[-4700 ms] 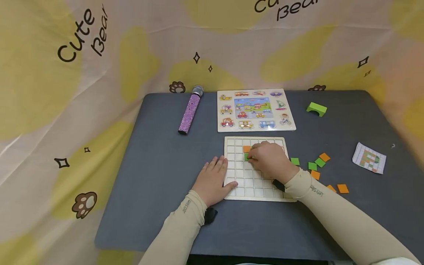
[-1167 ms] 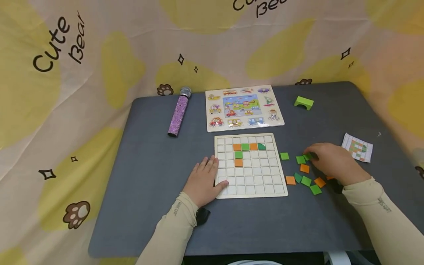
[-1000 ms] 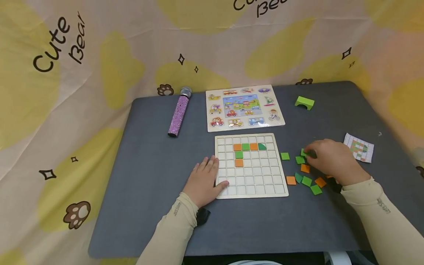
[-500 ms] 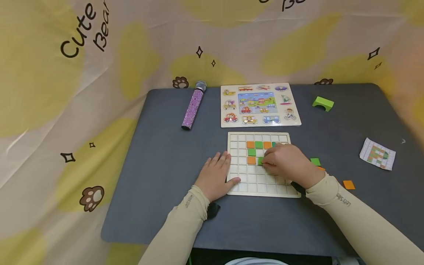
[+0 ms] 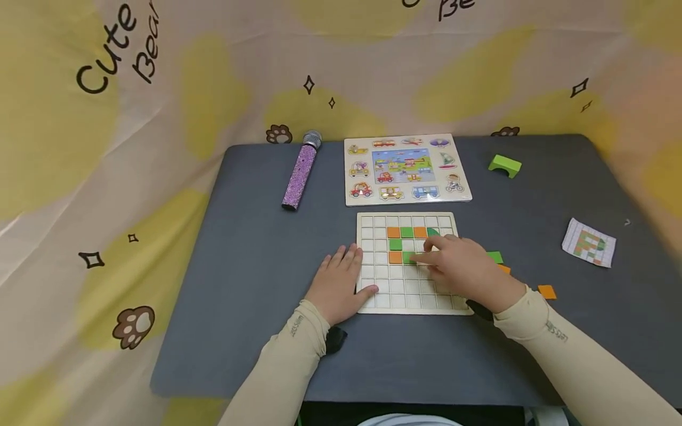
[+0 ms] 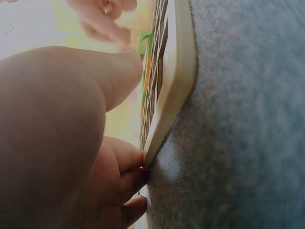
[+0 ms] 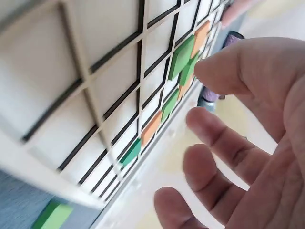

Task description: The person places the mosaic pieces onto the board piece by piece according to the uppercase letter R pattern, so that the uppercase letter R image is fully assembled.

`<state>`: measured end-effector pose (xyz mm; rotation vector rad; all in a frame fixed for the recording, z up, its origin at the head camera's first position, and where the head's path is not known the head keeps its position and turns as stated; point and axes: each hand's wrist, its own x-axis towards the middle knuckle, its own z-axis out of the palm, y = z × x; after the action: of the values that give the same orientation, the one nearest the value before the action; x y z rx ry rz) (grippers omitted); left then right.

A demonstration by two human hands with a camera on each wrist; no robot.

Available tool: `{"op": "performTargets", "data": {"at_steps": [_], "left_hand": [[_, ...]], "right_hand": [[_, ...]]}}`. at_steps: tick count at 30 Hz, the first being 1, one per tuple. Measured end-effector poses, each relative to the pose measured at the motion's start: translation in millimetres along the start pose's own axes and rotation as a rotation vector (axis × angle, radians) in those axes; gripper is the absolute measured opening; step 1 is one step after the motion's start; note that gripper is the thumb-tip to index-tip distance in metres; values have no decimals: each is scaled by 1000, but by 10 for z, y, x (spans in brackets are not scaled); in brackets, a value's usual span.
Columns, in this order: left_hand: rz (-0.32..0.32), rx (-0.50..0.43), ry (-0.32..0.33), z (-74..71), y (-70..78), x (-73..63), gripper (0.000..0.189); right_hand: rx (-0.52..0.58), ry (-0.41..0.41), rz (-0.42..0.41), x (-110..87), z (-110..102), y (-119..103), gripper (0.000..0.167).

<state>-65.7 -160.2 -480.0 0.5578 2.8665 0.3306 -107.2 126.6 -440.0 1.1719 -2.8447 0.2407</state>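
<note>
Right wrist: fingers [image 7: 202,164] apart near tiles [image 7: 181,58]

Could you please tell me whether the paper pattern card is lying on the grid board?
No, the paper pattern card lies on the table, to the right of the grid board and apart from it.

Head view: right grip [image 5: 469,266] blocks part of the grid board [image 5: 391,287], also partly covers loose green tile [image 5: 494,257] and orange tile [image 5: 504,270]. Print on the paper card [image 5: 588,242] too small to make out. Backdrop lettering [image 5: 456,8] clipped at top; white object [image 5: 407,420] clipped at bottom, can't ID. Left wrist: right grip blurred, cropped at top. Right wrist: left grip [image 7: 238,9] mostly out of frame.
</note>
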Motion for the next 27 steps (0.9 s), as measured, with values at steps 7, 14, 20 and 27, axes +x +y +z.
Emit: {"op": "performTargets", "data": {"at_steps": [7, 14, 20, 27], "left_hand": [[1, -38, -2, -5, -46, -23, 89], [8, -32, -18, 7, -35, 12, 89], [8, -36, -11, -15, -34, 1, 89], [5, -33, -23, -5, -18, 17, 89]], "right_hand": [[42, -74, 247, -417, -197, 371, 35], [73, -166, 455, -925, -340, 798, 32], [130, -242, 472, -998, -192, 789, 29], [94, -156, 397, -947, -144, 732, 21]]}}
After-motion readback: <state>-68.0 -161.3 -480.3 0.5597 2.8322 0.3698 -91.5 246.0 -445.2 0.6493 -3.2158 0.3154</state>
